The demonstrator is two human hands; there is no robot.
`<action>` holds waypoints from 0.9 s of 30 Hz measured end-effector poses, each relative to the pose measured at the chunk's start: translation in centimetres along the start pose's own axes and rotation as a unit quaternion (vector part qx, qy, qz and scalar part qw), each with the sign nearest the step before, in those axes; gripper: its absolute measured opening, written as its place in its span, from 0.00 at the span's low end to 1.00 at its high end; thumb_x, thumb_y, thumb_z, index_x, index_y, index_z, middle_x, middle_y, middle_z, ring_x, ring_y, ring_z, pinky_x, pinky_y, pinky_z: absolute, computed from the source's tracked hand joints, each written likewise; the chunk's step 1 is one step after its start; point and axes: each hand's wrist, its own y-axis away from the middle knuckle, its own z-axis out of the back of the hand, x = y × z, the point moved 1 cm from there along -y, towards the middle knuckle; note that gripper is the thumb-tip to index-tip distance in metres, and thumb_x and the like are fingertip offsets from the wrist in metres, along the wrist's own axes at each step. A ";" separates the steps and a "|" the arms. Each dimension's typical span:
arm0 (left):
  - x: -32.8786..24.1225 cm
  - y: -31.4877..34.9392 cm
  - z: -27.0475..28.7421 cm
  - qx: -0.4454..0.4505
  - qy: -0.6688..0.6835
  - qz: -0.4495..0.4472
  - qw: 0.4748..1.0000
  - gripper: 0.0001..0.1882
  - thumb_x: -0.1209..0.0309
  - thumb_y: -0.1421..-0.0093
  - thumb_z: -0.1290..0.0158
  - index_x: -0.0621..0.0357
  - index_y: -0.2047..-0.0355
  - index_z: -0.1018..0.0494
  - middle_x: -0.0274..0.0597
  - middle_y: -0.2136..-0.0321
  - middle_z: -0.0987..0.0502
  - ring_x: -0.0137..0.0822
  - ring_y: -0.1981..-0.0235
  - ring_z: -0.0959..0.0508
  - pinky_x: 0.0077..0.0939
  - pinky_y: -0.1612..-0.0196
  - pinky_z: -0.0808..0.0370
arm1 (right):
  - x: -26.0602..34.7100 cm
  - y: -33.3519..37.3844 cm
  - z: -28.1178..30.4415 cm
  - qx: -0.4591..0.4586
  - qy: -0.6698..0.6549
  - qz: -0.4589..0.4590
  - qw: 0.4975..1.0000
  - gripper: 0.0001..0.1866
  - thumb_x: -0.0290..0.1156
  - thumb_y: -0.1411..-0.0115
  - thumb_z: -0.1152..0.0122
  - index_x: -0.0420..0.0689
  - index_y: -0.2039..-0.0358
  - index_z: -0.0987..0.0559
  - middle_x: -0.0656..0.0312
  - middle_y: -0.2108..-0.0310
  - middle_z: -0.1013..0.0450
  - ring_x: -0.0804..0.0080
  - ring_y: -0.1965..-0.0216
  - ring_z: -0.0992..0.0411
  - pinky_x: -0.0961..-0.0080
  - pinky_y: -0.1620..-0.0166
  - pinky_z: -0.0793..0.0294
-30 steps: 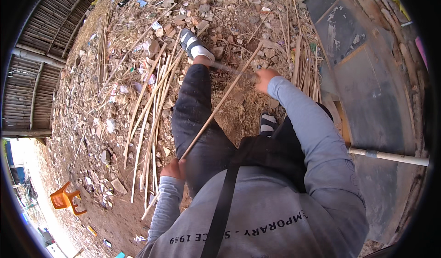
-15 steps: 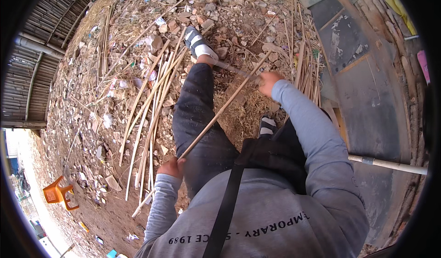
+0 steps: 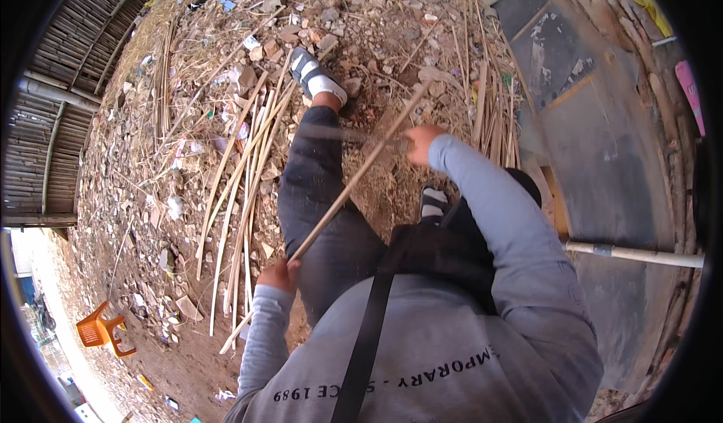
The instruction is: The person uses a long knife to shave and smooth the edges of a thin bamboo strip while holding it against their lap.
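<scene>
My left hand point(image 3: 278, 275) is closed around the lower end of a long bamboo strip point(image 3: 339, 199). The strip slants up and to the right, passing over my left thigh. In my closed right hand point(image 3: 422, 144), near the strip's upper part, is what looks like a long knife point(image 3: 339, 132). Its blade is smeared by motion, points left and crosses the strip; whether the two touch I cannot tell. My fingers hide the handle.
Several split bamboo strips point(image 3: 242, 190) lie left of my leg, with more strips point(image 3: 491, 114) at the right. Stones and litter cover the ground. An orange plastic chair point(image 3: 96, 327) stands at lower left. Dark boards point(image 3: 602, 159) and a pale pole point(image 3: 636, 254) are on my right.
The knife blade has swung from slanting up-left to nearly level, lower along the strip. My right hand has shifted slightly left and down; my left hand keeps its grip.
</scene>
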 end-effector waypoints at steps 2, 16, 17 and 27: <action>-0.8 -0.7 0.4 -0.029 0.050 -0.001 0.998 0.24 0.48 0.39 0.57 0.59 0.73 0.30 0.59 0.78 0.25 0.60 0.72 0.24 0.51 0.67 0.29 | -1.8 -0.6 -0.2 -0.041 -0.059 -0.075 0.995 0.25 0.38 0.54 0.41 0.45 0.53 0.25 0.49 0.62 0.25 0.51 0.58 0.27 0.63 0.51 0.29; 0.6 -0.5 0.0 -0.027 0.010 -0.023 0.999 0.23 0.49 0.39 0.57 0.58 0.73 0.31 0.58 0.80 0.26 0.61 0.75 0.25 0.52 0.71 0.29 | -0.4 1.0 2.0 -0.036 -0.019 -0.054 0.998 0.21 0.34 0.53 0.42 0.42 0.57 0.25 0.49 0.62 0.25 0.52 0.59 0.27 0.63 0.53 0.28; 0.5 -0.6 -0.2 -0.026 0.010 -0.022 0.999 0.23 0.49 0.39 0.57 0.58 0.73 0.31 0.58 0.80 0.26 0.61 0.75 0.25 0.52 0.71 0.29 | -0.1 0.9 1.9 -0.034 -0.019 -0.053 0.998 0.21 0.34 0.53 0.42 0.42 0.57 0.25 0.49 0.62 0.25 0.52 0.59 0.27 0.63 0.53 0.28; 1.8 -0.7 -1.2 -0.034 0.031 -0.043 0.998 0.23 0.50 0.38 0.58 0.59 0.73 0.29 0.60 0.81 0.27 0.62 0.75 0.25 0.53 0.71 0.31 | 0.7 2.6 3.5 -0.047 -0.051 -0.046 0.997 0.18 0.36 0.50 0.44 0.45 0.58 0.24 0.49 0.62 0.26 0.50 0.61 0.27 0.63 0.55 0.27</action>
